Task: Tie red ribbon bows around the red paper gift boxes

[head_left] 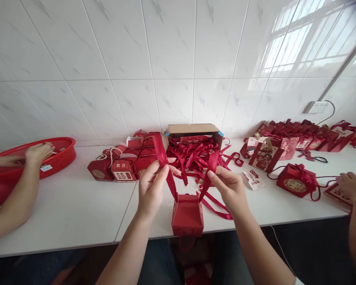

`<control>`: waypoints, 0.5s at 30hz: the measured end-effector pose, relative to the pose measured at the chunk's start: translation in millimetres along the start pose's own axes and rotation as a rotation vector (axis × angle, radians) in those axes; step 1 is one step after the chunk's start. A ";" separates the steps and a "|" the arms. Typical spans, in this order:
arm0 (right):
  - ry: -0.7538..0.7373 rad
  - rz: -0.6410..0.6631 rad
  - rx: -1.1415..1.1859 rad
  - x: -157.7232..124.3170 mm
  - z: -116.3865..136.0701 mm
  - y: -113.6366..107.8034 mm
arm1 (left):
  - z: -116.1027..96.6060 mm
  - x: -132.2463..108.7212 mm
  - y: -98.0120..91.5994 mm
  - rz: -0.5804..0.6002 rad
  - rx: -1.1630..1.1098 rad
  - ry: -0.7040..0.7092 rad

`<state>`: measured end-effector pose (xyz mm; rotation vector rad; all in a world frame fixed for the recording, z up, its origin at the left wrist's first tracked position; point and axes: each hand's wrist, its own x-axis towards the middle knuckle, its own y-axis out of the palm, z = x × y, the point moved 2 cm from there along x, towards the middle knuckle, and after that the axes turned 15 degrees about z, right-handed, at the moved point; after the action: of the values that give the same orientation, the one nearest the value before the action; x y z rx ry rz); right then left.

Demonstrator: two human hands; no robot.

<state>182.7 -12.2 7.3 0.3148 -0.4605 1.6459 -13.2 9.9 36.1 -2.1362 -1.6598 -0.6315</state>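
A small red gift box [187, 215] stands at the table's front edge between my forearms, with a thin cord hanging from its near side. Dark red satin ribbon [171, 184] rises from the box's far side in two lengths. My left hand [154, 184] pinches the left length between thumb and fingers. In my right hand [227, 186] the other length is pinched, held up above the box's right side. Another loop of ribbon trails on the table right of the box.
Behind my hands, a cardboard carton [192, 128] overflows with red ribbons. Finished red boxes [124, 170] cluster to the left, and more gift boxes [296, 180] stand to the right. A co-worker's hands reach into a red basin [68, 152]; another person's hand [354, 186] works at far right.
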 end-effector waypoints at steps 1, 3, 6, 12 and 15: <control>0.004 0.000 -0.003 0.6 1.1 0.2 | -0.1 0.3 0.6 0.015 -0.001 0.002; 0.004 -0.002 -0.012 1.6 3.0 0.0 | 0.6 0.0 1.0 0.042 0.002 0.002; -0.002 0.007 -0.009 2.1 5.6 -2.1 | 3.4 -2.1 0.9 0.092 0.004 -0.026; 0.017 0.009 0.129 2.0 10.2 -6.4 | 5.2 -7.7 2.2 0.116 -0.001 -0.022; 0.030 0.084 0.318 7.7 10.9 -1.3 | 2.2 -7.4 4.5 0.141 0.031 -0.004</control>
<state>182.3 -10.5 20.5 0.5108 -0.1895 1.8043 -10.1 4.0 30.1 -2.2103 -1.4944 -0.5563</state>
